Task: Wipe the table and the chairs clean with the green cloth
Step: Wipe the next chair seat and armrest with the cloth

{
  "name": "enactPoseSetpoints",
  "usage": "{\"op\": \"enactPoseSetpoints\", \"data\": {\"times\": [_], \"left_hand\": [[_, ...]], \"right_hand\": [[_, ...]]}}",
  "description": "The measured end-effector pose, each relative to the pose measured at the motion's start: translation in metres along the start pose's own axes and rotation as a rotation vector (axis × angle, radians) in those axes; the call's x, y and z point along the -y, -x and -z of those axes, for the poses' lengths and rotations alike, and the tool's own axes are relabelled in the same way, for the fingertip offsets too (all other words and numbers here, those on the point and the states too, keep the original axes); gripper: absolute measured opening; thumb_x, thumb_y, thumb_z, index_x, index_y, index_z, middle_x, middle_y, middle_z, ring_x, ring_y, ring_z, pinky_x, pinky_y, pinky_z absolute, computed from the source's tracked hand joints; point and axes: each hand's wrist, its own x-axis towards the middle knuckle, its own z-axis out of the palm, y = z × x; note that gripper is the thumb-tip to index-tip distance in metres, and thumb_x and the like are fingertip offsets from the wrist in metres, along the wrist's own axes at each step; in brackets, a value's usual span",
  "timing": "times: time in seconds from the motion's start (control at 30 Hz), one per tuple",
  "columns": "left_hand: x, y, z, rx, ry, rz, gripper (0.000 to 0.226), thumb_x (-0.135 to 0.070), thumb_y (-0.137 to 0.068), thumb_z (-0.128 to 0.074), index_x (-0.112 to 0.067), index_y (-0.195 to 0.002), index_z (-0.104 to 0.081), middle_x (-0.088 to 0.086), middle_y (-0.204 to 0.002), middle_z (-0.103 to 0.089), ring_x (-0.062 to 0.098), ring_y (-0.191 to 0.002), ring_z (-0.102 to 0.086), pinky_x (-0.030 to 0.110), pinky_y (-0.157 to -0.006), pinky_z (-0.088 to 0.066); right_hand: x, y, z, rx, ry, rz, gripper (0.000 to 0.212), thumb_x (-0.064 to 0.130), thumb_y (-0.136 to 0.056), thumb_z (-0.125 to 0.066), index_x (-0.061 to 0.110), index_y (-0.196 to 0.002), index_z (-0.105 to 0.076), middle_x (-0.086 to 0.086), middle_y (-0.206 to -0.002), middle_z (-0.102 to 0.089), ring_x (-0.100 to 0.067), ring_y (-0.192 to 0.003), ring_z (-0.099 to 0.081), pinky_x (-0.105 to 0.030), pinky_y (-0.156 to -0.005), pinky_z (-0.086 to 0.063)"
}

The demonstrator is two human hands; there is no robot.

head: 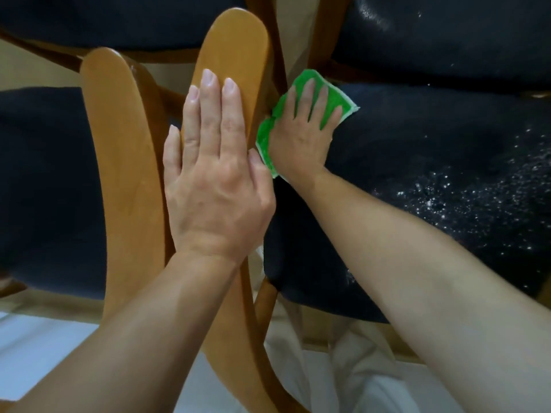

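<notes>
Beige floor (179, 71) shows between dark-seated wooden chairs, seen from above; white fabric (343, 383) lies at lower centre.

Fig. legend, head view:

(a) L hand (214, 180): palm down, fingers straight and together, lying flat on top rail of a chair back (235, 49), an orange-brown wooden slat w/ rounded end. Thumb hangs off the slat's left edge. Nothing gripped.

(b) R hand (301, 138): fingers spread and nearly straight, pressing flat on the green cloth (265, 138). No pinch or curl round it visible.

(c) Green cloth: bright green w/ pale edging, crumpled under the R palm, lying on the near-left corner of the black seat (417, 162), just beside the wooden slat under the L hand. Corners stick out past fingertips and below the wrist.

(d) Black seat: dark padded cushion, dotted w/ white specks, densest at right-centre; area round the cloth looks less speckled.

(e) 2nd chair back (119, 150): matching curved wooden rail, left of (a), apart from the L hand, w/ its own dark seat (44, 189) further left.

(f) 2 more dark cushions at top, upper left (119, 19) and upper right (447, 40); the right 1 bears faint white specks.
</notes>
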Motion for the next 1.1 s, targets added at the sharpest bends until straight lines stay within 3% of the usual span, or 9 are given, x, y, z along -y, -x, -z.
{"op": "enactPoseSetpoints", "data": {"times": [0.1,0.17,0.27,0.4,0.53,0.7,0.8,0.97,1.1], "left_hand": [[-0.001,0.000,0.001,0.009,-0.004,0.003,0.063,-0.029,-0.096,-0.036,-0.011,-0.153,-0.015,0.010,-0.161,-0.013,0.021,-0.148,-0.008,0.038,-0.117,-0.007],[-0.001,-0.001,0.001,0.010,-0.007,0.002,0.064,-0.030,-0.096,-0.035,-0.011,-0.153,-0.015,0.009,-0.161,-0.012,0.021,-0.148,-0.008,0.039,-0.117,-0.007],[0.001,-0.001,0.000,0.005,-0.009,-0.005,0.064,-0.029,-0.096,-0.036,-0.011,-0.153,-0.015,0.010,-0.161,-0.013,0.021,-0.147,-0.009,0.039,-0.117,-0.008],[0.003,-0.001,-0.002,-0.020,-0.012,-0.013,0.063,-0.028,-0.095,-0.038,-0.010,-0.153,-0.018,0.011,-0.160,-0.016,0.023,-0.147,-0.012,0.041,-0.117,-0.012],[0.005,0.000,-0.003,-0.023,-0.002,-0.020,0.062,-0.030,-0.098,-0.037,-0.011,-0.153,-0.015,0.010,-0.160,-0.014,0.022,-0.147,-0.009,0.038,-0.117,-0.008],[0.007,0.000,-0.004,-0.040,0.005,-0.034,0.062,-0.030,-0.098,-0.035,-0.013,-0.153,-0.014,0.009,-0.161,-0.013,0.020,-0.148,-0.008,0.035,-0.116,-0.004],[0.009,0.001,-0.006,-0.049,0.026,-0.039,0.062,-0.030,-0.098,-0.035,-0.014,-0.153,-0.013,0.008,-0.161,-0.012,0.019,-0.148,-0.007,0.034,-0.116,-0.003],[0.009,0.002,-0.007,-0.067,0.030,-0.060,0.061,-0.029,-0.098,-0.035,-0.014,-0.153,-0.014,0.008,-0.161,-0.013,0.020,-0.148,-0.008,0.034,-0.116,-0.003],[0.013,0.004,-0.010,-0.076,0.046,-0.085,0.061,-0.028,-0.099,-0.037,-0.014,-0.153,-0.014,0.009,-0.161,-0.013,0.020,-0.148,-0.009,0.036,-0.116,-0.004]], "right_hand": [[-0.007,0.056,-0.016,-0.025,0.031,0.249,0.065,0.045,-0.095,-0.036,0.013,-0.151,-0.026,-0.021,-0.158,-0.019,-0.043,-0.144,-0.015,-0.064,-0.112,-0.006],[-0.020,0.114,-0.030,0.007,0.008,0.416,0.070,0.047,-0.093,-0.049,0.015,-0.151,-0.028,-0.018,-0.158,-0.020,-0.041,-0.145,-0.015,-0.063,-0.113,-0.008],[-0.049,0.196,-0.049,0.171,0.060,0.569,0.082,0.050,-0.084,-0.062,0.019,-0.151,-0.028,-0.013,-0.159,-0.018,-0.039,-0.145,-0.014,-0.061,-0.115,-0.002],[-0.095,0.221,-0.047,0.206,0.075,0.698,0.063,0.045,-0.090,-0.044,0.027,-0.149,-0.032,-0.002,-0.158,-0.020,-0.029,-0.143,-0.028,-0.049,-0.114,-0.011],[-0.127,0.150,-0.024,0.092,0.051,0.427,0.065,0.039,-0.089,-0.058,0.024,-0.148,-0.036,-0.010,-0.156,-0.030,-0.034,-0.141,-0.033,-0.051,-0.112,-0.025],[-0.166,0.055,0.009,0.030,0.024,0.073,0.062,0.039,-0.099,-0.032,0.022,-0.155,-0.010,-0.011,-0.162,-0.006,-0.033,-0.148,-0.009,-0.054,-0.116,-0.014],[-0.156,0.044,0.010,-0.004,-0.032,-0.151,0.061,0.039,-0.100,-0.025,0.020,-0.155,-0.006,-0.013,-0.162,-0.001,-0.034,-0.148,-0.004,-0.056,-0.117,-0.011],[-0.131,0.142,-0.016,0.109,0.005,-0.017,0.071,0.049,-0.096,-0.032,0.017,-0.155,-0.009,-0.022,-0.160,-0.004,-0.043,-0.146,-0.006,-0.061,-0.114,-0.008],[-0.125,0.234,-0.040,0.234,0.017,0.088,0.081,0.066,-0.089,-0.029,0.018,-0.153,-0.017,-0.021,-0.158,-0.008,-0.047,-0.144,-0.013,-0.067,-0.111,-0.018]]}}
